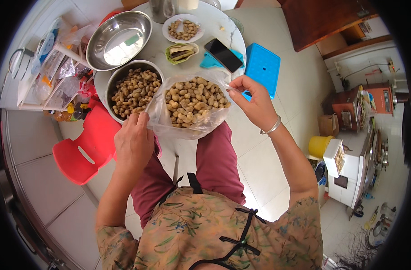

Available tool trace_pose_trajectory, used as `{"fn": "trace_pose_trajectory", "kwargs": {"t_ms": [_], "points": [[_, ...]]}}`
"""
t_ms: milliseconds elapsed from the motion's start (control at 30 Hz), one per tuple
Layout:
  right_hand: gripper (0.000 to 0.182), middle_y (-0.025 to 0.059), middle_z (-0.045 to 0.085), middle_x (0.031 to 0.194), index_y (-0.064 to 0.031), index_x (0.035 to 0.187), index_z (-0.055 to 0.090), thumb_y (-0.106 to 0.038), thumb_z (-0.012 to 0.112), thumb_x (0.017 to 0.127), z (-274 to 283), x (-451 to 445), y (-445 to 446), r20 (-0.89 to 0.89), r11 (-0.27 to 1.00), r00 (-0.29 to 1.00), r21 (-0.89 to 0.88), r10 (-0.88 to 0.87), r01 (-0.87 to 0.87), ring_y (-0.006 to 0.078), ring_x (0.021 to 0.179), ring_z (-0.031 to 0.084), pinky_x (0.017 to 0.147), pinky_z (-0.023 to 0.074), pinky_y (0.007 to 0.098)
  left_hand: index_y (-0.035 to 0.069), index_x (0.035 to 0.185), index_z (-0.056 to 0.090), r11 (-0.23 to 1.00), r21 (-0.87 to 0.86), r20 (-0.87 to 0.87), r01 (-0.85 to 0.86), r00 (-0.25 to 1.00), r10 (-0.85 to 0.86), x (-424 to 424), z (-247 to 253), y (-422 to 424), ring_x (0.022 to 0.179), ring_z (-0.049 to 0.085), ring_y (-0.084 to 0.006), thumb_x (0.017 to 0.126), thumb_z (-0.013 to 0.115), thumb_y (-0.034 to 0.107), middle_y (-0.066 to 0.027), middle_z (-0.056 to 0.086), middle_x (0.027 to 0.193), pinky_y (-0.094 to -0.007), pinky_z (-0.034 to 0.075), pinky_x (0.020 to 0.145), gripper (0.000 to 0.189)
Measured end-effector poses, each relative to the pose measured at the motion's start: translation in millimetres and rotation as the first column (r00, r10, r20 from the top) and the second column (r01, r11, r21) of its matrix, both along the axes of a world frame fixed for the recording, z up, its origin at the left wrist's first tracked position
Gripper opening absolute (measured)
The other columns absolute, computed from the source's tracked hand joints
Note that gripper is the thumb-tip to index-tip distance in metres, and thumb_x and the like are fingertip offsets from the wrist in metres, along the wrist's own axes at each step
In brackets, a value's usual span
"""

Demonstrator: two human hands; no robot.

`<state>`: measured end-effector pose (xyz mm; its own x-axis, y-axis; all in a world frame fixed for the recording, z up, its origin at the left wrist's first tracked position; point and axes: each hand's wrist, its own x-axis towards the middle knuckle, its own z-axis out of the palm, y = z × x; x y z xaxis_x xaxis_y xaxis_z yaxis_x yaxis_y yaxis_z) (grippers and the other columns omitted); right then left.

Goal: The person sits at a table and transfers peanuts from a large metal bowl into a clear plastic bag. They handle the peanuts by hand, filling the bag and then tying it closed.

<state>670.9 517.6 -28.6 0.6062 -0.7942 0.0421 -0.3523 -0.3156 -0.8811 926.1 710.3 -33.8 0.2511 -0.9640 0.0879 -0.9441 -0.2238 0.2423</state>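
Observation:
A clear plastic bag [195,132] sits at the near edge of the round table, its mouth spread wide over a heap of unshelled peanuts [195,101]. My right hand [254,99] pinches the bag's rim on the right between thumb and fingers. On the other side, my left hand [134,136] has its fingers bent at the bag's left edge, beside a steel bowl [108,90] filled with darker unshelled peanuts [136,91]. What the left fingertips grip is partly hidden by the hand itself.
On the round table [222,27] are a large steel basin [121,40], a plate of peanuts [200,35], a small green dish [178,60] and a smartphone [223,55] on a blue cloth [207,61]. A blue plastic stool [268,64] stands right, a red chair [87,141] left.

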Motion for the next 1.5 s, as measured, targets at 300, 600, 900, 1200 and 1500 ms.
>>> {"fn": "trace_pose_trajectory", "kwargs": {"t_ms": [300, 600, 900, 1200, 1500], "points": [[0.016, 0.0090, 0.066, 0.091, -0.0017, 0.101, 0.062, -0.008, 0.065, 0.087, 0.3, 28.2, 9.8, 0.002, 0.952, 1.000, -0.307, 0.018, -0.017, 0.0220, 0.082, 0.063, 0.076, 0.0486, 0.0342, 0.003, 0.104, 0.055, 0.927, -0.103, -0.865, -0.361, 0.492, 0.096, -5.9, -44.0, -8.9, 0.076, 0.058, -0.0125, 0.092, 0.066, 0.004, -0.0028, 0.058, 0.087, -0.0279, 0.049, 0.071, 0.016], [0.019, 0.0104, 0.063, 0.097, -0.0060, 0.101, 0.063, -0.010, 0.070, 0.084, -42.9, 74.9, 51.5, -0.212, 0.898, 0.969, -0.392, 0.123, -0.200, 0.0300, 0.083, 0.064, 0.075, 0.0505, 0.0395, 0.006, 0.112, 0.057, 0.891, -0.033, -0.883, -0.452, -0.405, -0.238, -6.4, -60.5, 0.0, 0.075, 0.054, -0.0135, 0.099, 0.057, 0.008, -0.0016, 0.056, 0.094, -0.0282, 0.045, 0.073, 0.013], [0.035, 0.0073, 0.070, 0.103, 0.0000, 0.121, 0.063, -0.013, 0.072, 0.090, -98.0, 59.2, 27.0, 0.042, 0.905, 0.997, 0.418, 0.072, -0.083, 0.0138, 0.084, 0.070, 0.076, 0.0563, 0.0279, 0.005, 0.115, 0.057, 0.875, 0.026, -0.929, -0.484, -0.334, -0.158, 2.2, -66.2, 5.2, 0.077, 0.057, -0.0149, 0.098, 0.056, 0.007, -0.0030, 0.059, 0.091, -0.0316, 0.049, 0.076, 0.016], [0.031, 0.0052, 0.067, 0.110, -0.0007, 0.124, 0.062, -0.019, 0.063, 0.099, -86.3, 42.2, 15.9, 0.283, 0.630, 0.958, 0.753, -0.051, -0.189, 0.0137, 0.094, 0.068, 0.086, 0.0555, 0.0273, 0.009, 0.119, 0.055, 0.902, -0.040, -0.789, -0.430, -0.540, -0.292, 2.5, -86.0, 17.5, 0.084, 0.061, -0.0160, 0.098, 0.058, 0.009, -0.0045, 0.061, 0.095, -0.0375, 0.051, 0.089, 0.021], [0.037, 0.0053, 0.066, 0.111, 0.0010, 0.129, 0.059, -0.020, 0.064, 0.099, -52.1, 88.5, 28.5, 0.210, 0.733, 0.977, 0.668, -0.021, -0.128, 0.0133, 0.101, 0.065, 0.089, 0.0536, 0.0266, 0.007, 0.137, 0.047, 0.935, 0.037, -0.690, -0.352, -0.686, -0.230, 4.6, -110.0, 25.4, 0.087, 0.060, -0.0195, 0.094, 0.062, 0.011, -0.0089, 0.062, 0.100, -0.0393, 0.050, 0.091, 0.046]]}}
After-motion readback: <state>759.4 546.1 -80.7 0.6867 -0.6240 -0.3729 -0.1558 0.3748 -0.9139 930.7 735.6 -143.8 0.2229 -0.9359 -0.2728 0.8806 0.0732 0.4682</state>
